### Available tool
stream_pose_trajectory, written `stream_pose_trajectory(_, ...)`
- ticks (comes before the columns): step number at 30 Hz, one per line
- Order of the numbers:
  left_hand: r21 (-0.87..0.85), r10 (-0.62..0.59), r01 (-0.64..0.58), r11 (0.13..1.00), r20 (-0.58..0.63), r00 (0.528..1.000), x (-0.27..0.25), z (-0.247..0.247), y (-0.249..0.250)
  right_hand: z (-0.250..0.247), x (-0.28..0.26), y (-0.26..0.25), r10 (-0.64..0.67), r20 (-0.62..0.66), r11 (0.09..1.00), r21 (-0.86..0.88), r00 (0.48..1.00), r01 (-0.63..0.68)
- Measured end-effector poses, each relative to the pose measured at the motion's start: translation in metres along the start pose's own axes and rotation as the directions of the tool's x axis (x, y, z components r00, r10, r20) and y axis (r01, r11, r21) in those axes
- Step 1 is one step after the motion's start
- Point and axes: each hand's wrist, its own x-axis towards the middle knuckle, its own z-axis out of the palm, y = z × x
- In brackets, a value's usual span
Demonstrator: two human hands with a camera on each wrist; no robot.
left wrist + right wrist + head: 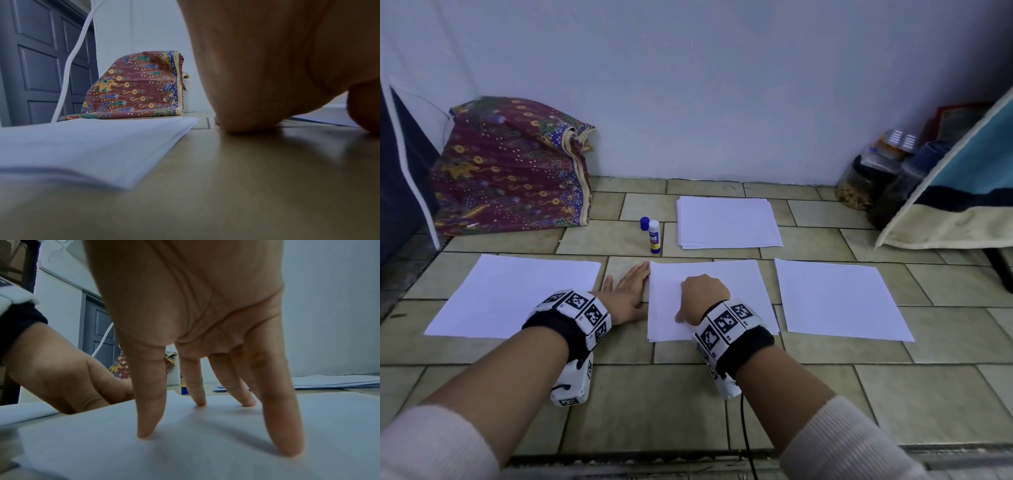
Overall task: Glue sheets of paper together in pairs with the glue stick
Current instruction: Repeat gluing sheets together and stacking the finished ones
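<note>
Right hand [705,294] propped on the middle sheets [743,284], straight fingertips [147,431] planted on the white paper, palm raised off it, gripping nothing. Left hand [628,293] flat on the tiled floor [688,394] just beside the left edge of those sheets, fingers extended and together, holding nothing; from the left wrist view, only the heel of the palm [257,81] pressed against the tile. Hands close together, not touching. Marker-covered wrist bands [575,315] on both forearms, cream sleeves [434,445] pushed up nearest the camera.

Left of the hands, a second lot of white paper [517,294] lying flat, near the left hand. Right of the hands, a third lot of paper [839,298], apart from the middle one by a strip of tile.

Farther back, glue stick [654,236] standing upright on the floor, uncapped, with its blue cap [644,223] upright just beside it. To its right, a loose stack of blank sheets [727,222], edges slightly fanned.

Against the white wall [705,85]: folded batik cloth [513,164] at the left, jars [866,178] at the right, partly hidden behind a blue and cream fabric edge [955,192]. Grey panelled door [41,65] at the far left, with a white cable [69,65] hanging in front of it.
</note>
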Motion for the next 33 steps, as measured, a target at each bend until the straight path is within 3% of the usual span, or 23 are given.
stream_pose_trajectory(18,0.031,0.01,-0.01,0.999,0.011,1.0,0.002,0.0,-0.004,-0.009,-0.007,0.002,-0.012,0.011,1.0,-0.02,1.0,0.013)
stream_pose_trajectory(24,-0.08,-0.026,0.023,0.996,-0.031,0.999,0.008,-0.001,0.001,-0.01,-0.009,0.002,-0.015,0.01,0.999,-0.038,1.0,0.016)
stream_pose_trajectory(33,0.306,-0.042,0.03,0.952,0.033,0.999,-0.001,-0.005,0.019,-0.007,-0.008,-0.004,-0.007,-0.007,0.995,-0.104,1.0,0.006)
